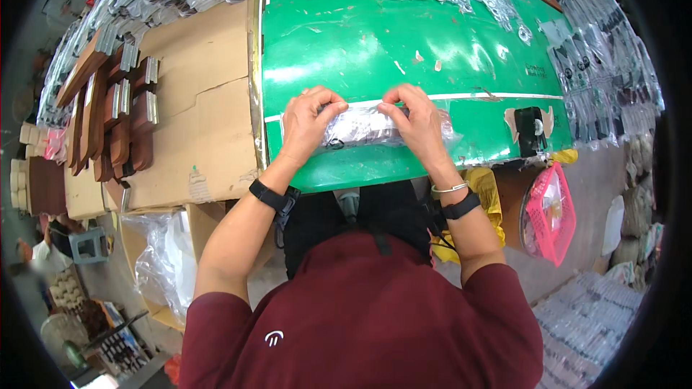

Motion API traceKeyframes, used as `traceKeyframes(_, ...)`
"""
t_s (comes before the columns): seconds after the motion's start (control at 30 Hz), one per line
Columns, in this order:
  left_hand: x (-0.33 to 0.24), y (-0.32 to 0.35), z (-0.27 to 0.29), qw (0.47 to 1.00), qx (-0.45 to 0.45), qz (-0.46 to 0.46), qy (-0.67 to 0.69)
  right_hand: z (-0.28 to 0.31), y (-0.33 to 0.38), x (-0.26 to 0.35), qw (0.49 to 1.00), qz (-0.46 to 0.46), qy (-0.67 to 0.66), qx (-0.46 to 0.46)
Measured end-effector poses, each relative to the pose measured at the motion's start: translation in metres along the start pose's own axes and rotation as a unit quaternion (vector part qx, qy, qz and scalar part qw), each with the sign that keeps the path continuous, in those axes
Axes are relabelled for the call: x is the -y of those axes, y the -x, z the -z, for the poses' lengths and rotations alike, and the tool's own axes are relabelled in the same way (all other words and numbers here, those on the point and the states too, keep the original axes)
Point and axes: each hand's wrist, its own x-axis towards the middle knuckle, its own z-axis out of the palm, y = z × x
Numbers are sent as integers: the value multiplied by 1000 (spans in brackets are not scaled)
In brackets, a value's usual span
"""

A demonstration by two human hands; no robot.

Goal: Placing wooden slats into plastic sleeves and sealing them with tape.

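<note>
A clear plastic bag (pixel 364 128) lies crosswise near the front edge of the green tabletop, with something brownish and shiny inside that I cannot make out. My left hand (pixel 310 121) pinches the bag's upper edge at its left part, thumb against fingers. Farther right, my right hand (pixel 418 124) pinches the same edge; its fingertips are slightly smeared by motion. Both hands rest close to the white line on the green surface (pixel 346 43), with the bag between and below them.
Brown wooden pieces with metallic ends (pixel 119 112) are stacked on cardboard (pixel 198 94) at left. A black tape dispenser-like object (pixel 530 131) sits right of the bag. Loose rings in plastic (pixel 490 1) lie farther back. Bagged goods (pixel 605 65) pile up at right, above a pink basket (pixel 551 216).
</note>
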Motion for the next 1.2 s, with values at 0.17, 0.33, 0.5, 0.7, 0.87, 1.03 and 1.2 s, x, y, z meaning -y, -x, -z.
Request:
traceKeyframes(0.17,3,-3,-3,997,26,-25,-65,-1,1,3,998,-51,37,11)
traceKeyframes(0.33,4,-6,-2,991,40,-43,-117,-3,-6,-2,994,-74,62,55)
traceKeyframes(0.5,-7,-3,-5,993,17,-28,-117,-6,-10,-7,994,-85,54,53)
traceKeyframes(0.7,-14,-6,-4,989,34,19,-145,-5,-16,-15,987,-116,48,100)
traceKeyframes(0.87,7,-14,14,977,1,34,211,-3,-16,-5,984,-133,61,101)
traceKeyframes(1.03,2,14,53,954,113,-132,-245,-1,-13,-10,984,-138,58,101)
traceKeyframes(1.2,2,22,48,968,137,-56,-204,-2,-15,-10,976,-149,82,135)
